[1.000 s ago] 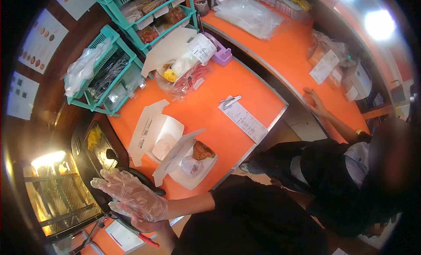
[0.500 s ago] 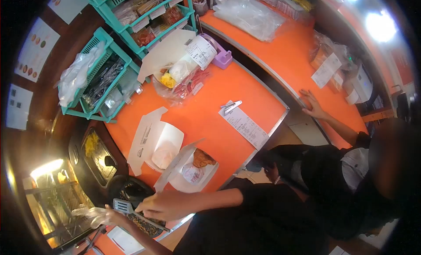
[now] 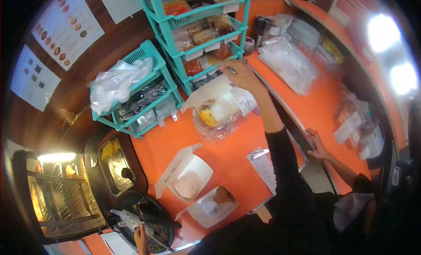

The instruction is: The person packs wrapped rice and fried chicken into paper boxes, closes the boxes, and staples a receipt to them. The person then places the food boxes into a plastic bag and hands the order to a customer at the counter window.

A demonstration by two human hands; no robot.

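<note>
My left hand (image 3: 140, 240) is closed at the bottom, with a crumpled clear plastic glove (image 3: 127, 219) at its fingertips. It is over a round black pan (image 3: 165, 207) with dark crumbs in it; a thin metal handle (image 3: 163, 245) lies across the pan. My right hand (image 3: 244, 76) reaches to the far side, fingers curled round a small dark, shiny thing whose kind I cannot make out. Below it stands an open white carton (image 3: 206, 93) with yellow food, a round wrapped white portion and a receipt (image 3: 244, 100). Nearer are two open cartons, one with rice (image 3: 186, 187), one with a wrapped portion and fried chicken (image 3: 224, 195).
Teal basket racks (image 3: 172, 57) with packets line the back. A heated glass case (image 3: 63, 193) and a metal tray (image 3: 115, 165) with yellow food are at left. A clipped receipt (image 3: 264, 167) lies at the orange counter's edge. A co-worker's hand (image 3: 319, 145) rests on the right counter.
My right hand has left the spatula by the pan and moved up to the far carton. My left hand has shifted right over the pan. The view has tilted upward.
</note>
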